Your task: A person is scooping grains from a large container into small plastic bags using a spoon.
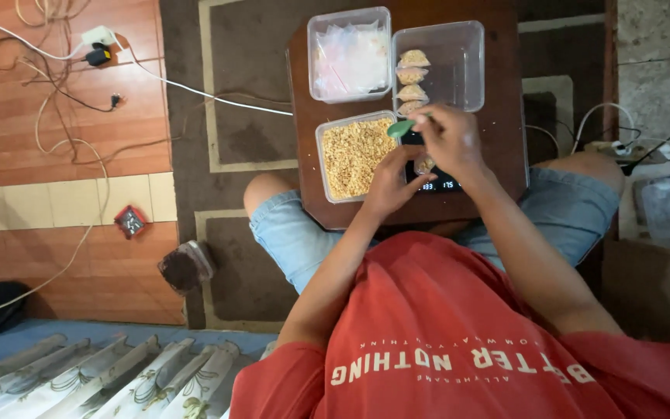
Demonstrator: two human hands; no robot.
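Pinching a light green spoon (401, 128) by its handle, right hand (450, 140) closed; left hand (391, 182) steadies a soft, floppy small bag (424, 164)

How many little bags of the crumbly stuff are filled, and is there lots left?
Done: four small filled clear bags lie in the clear plastic tub on the right. In hand: the right hand holds a green spoon while the left hand steadies another small bag on the black digital scale. Left: the clear tub of tan crumbs looks nearly full, and empty bags remain.
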